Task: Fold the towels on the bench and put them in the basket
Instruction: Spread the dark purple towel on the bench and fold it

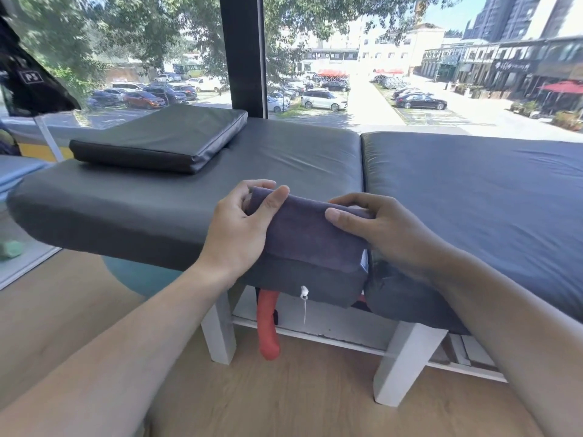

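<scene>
While both hands grip it from opposite ends, the towel [303, 234], a dark purplish-grey one folded into a thick compact block, sits at the near edge of the worktop [176, 197], partly overhanging the front. The left hand [239, 228] is closed around the left end, thumb on top and fingers curled behind the roll; the right hand [378, 225] is clamped on the right end, thumb pressed on the upper face and fingers wrapped over the far edge.

My judgement is that it will handle as something soft and light, limp enough to spring open if one end is let go (the layers look plump, not creased flat). Holding both ends, or one hand under the block with the other on top, should keep the fold together on the way to the basket, which I cannot see anywhere.

Just below the towel a white cord end [304, 291] dangles from the padding's front edge, and a red-orange strap-like thing [268, 323] hangs beneath the worktop. A small white tag [363, 258] shows at the towel's right lower corner; nothing on it can be read.

Farther back lies a flat dark cushion [164, 137]. At the upper left hangs a dark object [31, 80] with a small label reading something like "P5". Beyond the window, shop signs across the street are too small to read.
</scene>
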Available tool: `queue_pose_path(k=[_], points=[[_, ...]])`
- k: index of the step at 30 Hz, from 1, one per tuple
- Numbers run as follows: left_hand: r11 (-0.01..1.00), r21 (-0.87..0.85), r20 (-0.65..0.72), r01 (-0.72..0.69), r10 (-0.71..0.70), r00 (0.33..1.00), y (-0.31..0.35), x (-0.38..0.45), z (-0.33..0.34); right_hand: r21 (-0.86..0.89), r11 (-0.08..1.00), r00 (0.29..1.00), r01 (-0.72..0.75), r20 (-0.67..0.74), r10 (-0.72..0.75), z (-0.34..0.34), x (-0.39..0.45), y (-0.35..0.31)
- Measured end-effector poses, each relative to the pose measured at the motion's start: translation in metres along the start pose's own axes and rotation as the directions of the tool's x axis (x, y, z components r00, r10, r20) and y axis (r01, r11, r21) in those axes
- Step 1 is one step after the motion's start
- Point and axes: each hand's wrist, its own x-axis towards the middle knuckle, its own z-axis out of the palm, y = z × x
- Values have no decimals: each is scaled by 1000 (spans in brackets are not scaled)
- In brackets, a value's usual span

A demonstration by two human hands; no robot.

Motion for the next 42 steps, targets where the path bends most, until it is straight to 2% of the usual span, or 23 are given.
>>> queue_pose_path(k=[3, 8, 11, 14, 19, 21, 25, 28, 31, 34, 38, 42], points=[[996, -91, -73, 11, -18, 997, -1, 2, 0, 77, 995, 995, -67, 79, 61, -1, -1, 1], [981, -179, -66, 75, -88, 994, -2, 6, 1, 182, 980, 997, -75, 15, 73, -1, 1, 2], [983, -148, -43, 106, -113, 993, -6, 11, -4, 221, 973, 998, -58, -7, 61, -1, 2, 1], [987, -133, -6, 90, -91, 996, -8, 9, -9, 355, 928, 993, -112, 2, 119, 1, 4, 2], [988, -149, -77, 31, -43, 996, -12, 7, -29, 428, 893, 990, -139, 34, 137, 17, 11, -8], [991, -121, -65, 63, -72, 995, -14, 4, -45, 398, 909, 992, -124, 59, 110, 25, 14, -16], [981, -69, -78, 181, -186, 980, -28, -4, -77, 224, 969, 985, -106, 154, 72, 52, 18, -28], [977, -68, -187, 204, -213, 959, -39, -11, -101, 81, 996, 984, -41, 178, 26, 85, 25, -34], [983, -43, -333, 180, -184, 925, -45, -19, -128, 8, 1000, 973, -2, 232, 0, 117, 36, -44], [982, -40, -385, 184, -185, 904, -48, -22, -153, -92, 994, 951, 61, 307, -30, 144, 50, -57], [979, 13, -363, 204, -186, 913, -52, -23, -174, -144, 978, 967, 151, 227, -116, 168, 53, -65], [980, 41, -251, 193, -177, 952, -52, -28, -182, -42, 982, 978, 183, 108, -178, 184, 54, -52]])
